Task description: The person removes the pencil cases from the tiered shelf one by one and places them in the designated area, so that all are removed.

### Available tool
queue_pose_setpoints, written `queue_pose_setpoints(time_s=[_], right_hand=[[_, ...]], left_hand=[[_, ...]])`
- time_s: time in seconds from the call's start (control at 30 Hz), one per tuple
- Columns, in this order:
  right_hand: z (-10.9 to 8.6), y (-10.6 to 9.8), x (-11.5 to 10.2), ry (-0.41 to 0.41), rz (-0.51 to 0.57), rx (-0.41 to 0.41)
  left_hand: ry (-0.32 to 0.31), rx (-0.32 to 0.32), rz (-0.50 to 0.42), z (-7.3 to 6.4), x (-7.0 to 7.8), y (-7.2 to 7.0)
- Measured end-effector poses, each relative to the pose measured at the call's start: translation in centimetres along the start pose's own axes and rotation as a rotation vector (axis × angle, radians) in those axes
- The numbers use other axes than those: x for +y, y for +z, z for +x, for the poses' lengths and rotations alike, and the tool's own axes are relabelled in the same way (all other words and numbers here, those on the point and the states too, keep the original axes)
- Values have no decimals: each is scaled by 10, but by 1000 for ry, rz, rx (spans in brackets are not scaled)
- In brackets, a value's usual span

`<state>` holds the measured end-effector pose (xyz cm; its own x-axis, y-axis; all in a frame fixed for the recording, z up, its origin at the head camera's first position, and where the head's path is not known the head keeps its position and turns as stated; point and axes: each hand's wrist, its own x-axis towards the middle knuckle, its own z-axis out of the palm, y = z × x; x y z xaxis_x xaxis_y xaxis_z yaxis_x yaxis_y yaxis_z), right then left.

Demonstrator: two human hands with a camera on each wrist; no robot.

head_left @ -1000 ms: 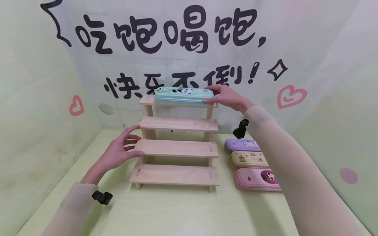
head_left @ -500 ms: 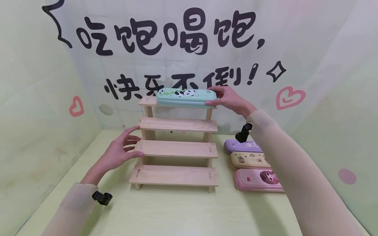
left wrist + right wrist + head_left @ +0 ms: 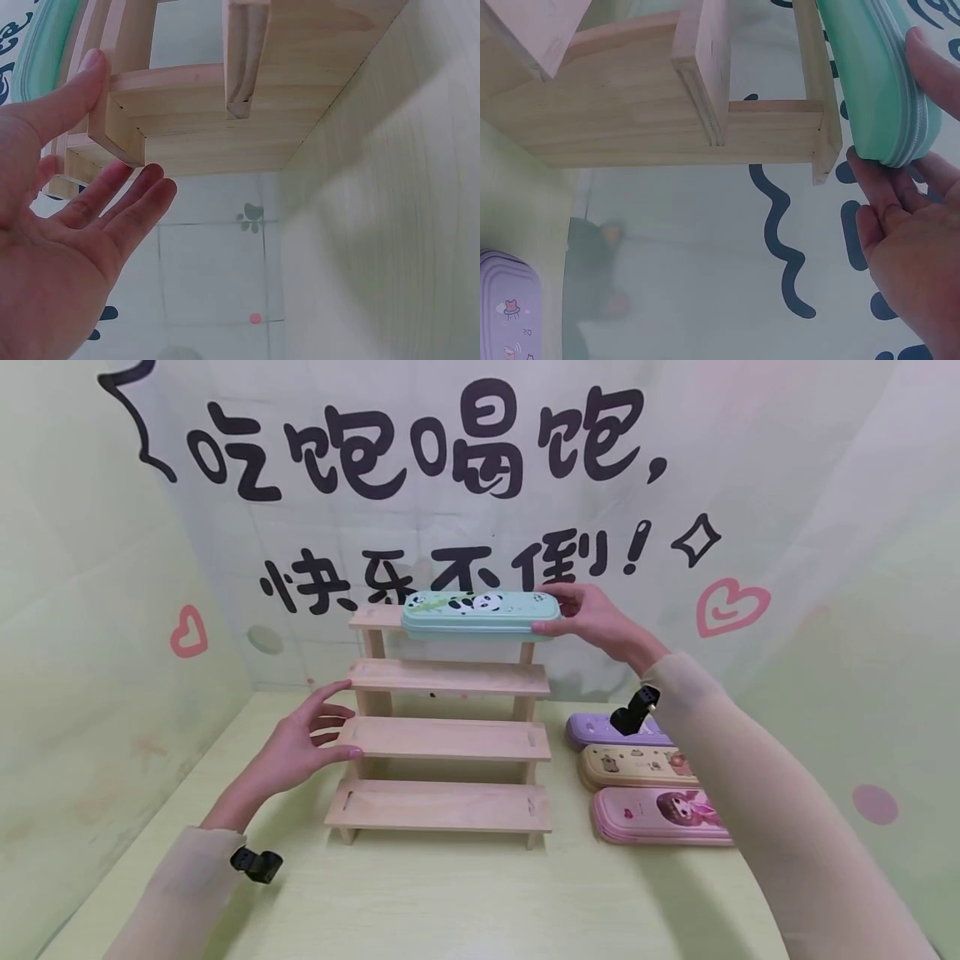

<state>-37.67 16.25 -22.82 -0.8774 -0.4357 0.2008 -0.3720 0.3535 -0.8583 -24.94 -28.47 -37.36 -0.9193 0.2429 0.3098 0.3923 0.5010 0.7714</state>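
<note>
A mint-green pencil case [image 3: 480, 614] with a panda picture is at the top board of a wooden tiered display stand [image 3: 446, 739]. My right hand [image 3: 596, 620] grips its right end, thumb in front and fingers behind and below. In the right wrist view, a gap shows between the case [image 3: 877, 82] and the stand's top board [image 3: 825, 105]. My left hand [image 3: 288, 747] holds the left side of the stand. Its thumb lies on the front of the second board from the bottom, with the index fingertip at the board above.
To the right of the stand lie three more pencil cases: purple [image 3: 600, 727], yellow [image 3: 630, 766] and pink [image 3: 660, 816]. My right forearm partly covers them. A printed cloth backdrop [image 3: 450, 527] hangs behind the pale wood-grain table [image 3: 420, 902].
My right hand has drawn the mint pencil case to the right and a little toward me, past the stand's right end. My left hand has stayed at the stand.
</note>
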Motion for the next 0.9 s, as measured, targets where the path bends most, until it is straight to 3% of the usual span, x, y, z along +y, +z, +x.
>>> queue_pose_setpoints(time_s=[0.33,0.63,0.9], right_hand=[[-28,-2,1,-65,60,-16],[-59,-2,11,-77,6,8],[-94,-4,25,-103,32,12]], left_hand=[[3,2,14,1,-1,0],[9,2,1,0,-2,2],[24,2,2,1,-3,0]])
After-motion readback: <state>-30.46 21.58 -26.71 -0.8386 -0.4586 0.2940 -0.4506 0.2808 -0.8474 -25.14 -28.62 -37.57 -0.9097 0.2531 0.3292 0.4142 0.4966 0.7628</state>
